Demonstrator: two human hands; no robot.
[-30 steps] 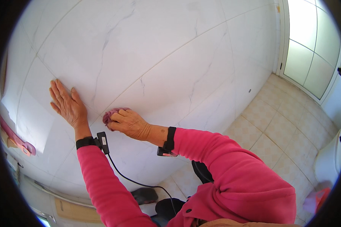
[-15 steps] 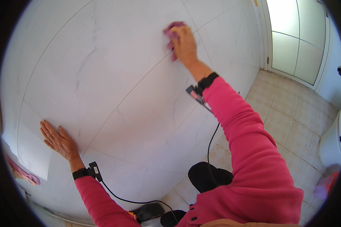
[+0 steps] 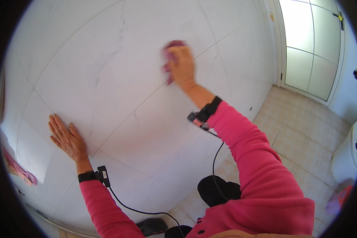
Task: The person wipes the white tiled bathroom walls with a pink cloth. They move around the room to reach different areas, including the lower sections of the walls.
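Note:
A dark pink cloth (image 3: 170,50) is bunched under my right hand (image 3: 181,68), whose fingers are wrapped over it and press it against the white tiled wall (image 3: 119,87). Both the cloth and that hand are somewhat smeared by motion. Lower down and to the left, my left hand (image 3: 69,141) lies flat on the same wall with its fingers stretched out and holds nothing. Each wrist wears a black strap with a small device, and dark cables run from them.
A white-framed door (image 3: 311,51) with pale panes stands at the far right. Beige floor tiles (image 3: 283,135) run below it. A white rounded bin-like object (image 3: 347,154) is at the right rim. At the lower left, a pink object (image 3: 25,174) sits by the wall.
My right hand has moved down and a little left in the picture with the cloth along the wall. The whole view has shifted slightly; my left hand stays flat on the wall.

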